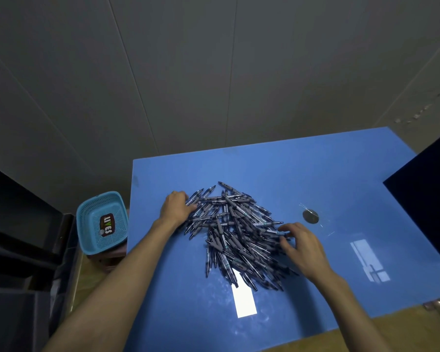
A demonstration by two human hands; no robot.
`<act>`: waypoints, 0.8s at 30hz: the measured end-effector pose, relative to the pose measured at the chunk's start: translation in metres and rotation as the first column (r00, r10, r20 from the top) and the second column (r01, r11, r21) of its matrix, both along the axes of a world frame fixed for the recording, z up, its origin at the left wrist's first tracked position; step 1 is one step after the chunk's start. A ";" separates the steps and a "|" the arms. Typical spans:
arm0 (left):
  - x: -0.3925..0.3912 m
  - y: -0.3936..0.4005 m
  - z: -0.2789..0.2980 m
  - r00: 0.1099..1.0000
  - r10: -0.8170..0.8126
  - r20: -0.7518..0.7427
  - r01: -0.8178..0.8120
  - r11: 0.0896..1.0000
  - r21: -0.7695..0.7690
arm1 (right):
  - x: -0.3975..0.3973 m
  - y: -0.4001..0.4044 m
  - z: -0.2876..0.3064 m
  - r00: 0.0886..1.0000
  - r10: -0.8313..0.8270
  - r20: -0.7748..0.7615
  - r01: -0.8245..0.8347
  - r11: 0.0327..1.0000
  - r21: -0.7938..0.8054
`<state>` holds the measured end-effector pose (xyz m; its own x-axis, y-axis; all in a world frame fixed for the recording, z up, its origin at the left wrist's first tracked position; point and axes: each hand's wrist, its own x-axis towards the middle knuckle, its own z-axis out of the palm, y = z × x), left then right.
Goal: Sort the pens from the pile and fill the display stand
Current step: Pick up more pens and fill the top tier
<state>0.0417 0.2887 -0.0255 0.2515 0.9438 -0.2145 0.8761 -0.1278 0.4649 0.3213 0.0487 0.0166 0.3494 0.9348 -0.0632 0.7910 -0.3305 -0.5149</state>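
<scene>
Fingers (286,228) of the right hand (302,250) are spread and a little bent, their tips touching the pens at the right edge of the pile (236,235); they do not close around any single pen, as far as I can see. On the opposite, left edge of the pile the left hand (177,207) lies with curled fingers over several pens, but whether it really grips them or only presses on them I cannot tell. The pile itself is a loose heap of dark pens, crossing each other in all directions, near the middle of the blue table (341,174). Just to the right of the pile there is a small round disc (310,216) set in the table top. Left of the pile, beyond the table edge and lower, stands a light blue basket (102,222). A display stand I cannot recognise with certainty; a dark object (427,199) is well to the right of the pile. I judge the work is at the beginning, with the hands gathering or searching the heap. The next move probably needs to separate a few pens, turn them in one direction, and take them together.
</scene>
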 end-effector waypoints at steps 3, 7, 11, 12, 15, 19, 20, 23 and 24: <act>0.000 0.003 0.007 0.996 -0.027 -0.090 0.028 1.000 0.003 | -0.002 0.001 0.001 1.000 0.002 -0.003 -0.002 1.000 0.000; -0.009 0.006 0.018 0.984 -0.050 -0.173 0.049 0.999 -0.007 | -0.001 -0.001 0.002 1.000 -0.004 -0.014 0.004 1.000 0.000; -0.027 0.005 0.019 0.985 -0.030 -0.171 0.028 1.000 -0.013 | -0.001 -0.003 0.000 1.000 -0.008 -0.014 0.008 1.000 0.009; -0.032 0.005 0.020 0.984 -0.027 -0.178 0.025 1.000 -0.015 | -0.002 -0.003 -0.001 1.000 -0.009 -0.013 0.009 1.000 0.011; -0.040 0.000 0.019 0.987 -0.018 -0.159 0.013 0.999 -0.038 | -0.007 -0.001 -0.001 1.000 -0.001 -0.012 0.001 1.000 0.006; -0.044 -0.009 0.016 0.996 -0.011 -0.086 0.003 0.997 -0.083 | -0.014 0.003 0.001 1.000 0.019 -0.020 -0.019 1.000 0.010; -0.043 -0.011 0.015 0.998 -0.004 -0.066 -0.002 0.995 -0.096 | -0.015 0.004 0.002 1.000 0.022 -0.020 -0.022 1.000 0.011; -0.036 -0.015 0.012 0.999 0.027 -0.030 -0.030 0.995 -0.100 | -0.019 0.004 0.004 0.999 0.025 -0.020 -0.025 1.000 0.013; -0.031 -0.016 0.012 0.999 0.036 -0.026 -0.039 0.995 -0.092 | -0.019 0.004 0.005 1.000 0.023 -0.020 -0.022 1.000 0.015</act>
<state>0.0108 0.2724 -0.0137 0.2099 0.9284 -0.3066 0.8908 -0.0523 0.4514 0.3023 0.0524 0.0212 0.3271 0.9433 -0.0566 0.7874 -0.3052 -0.5356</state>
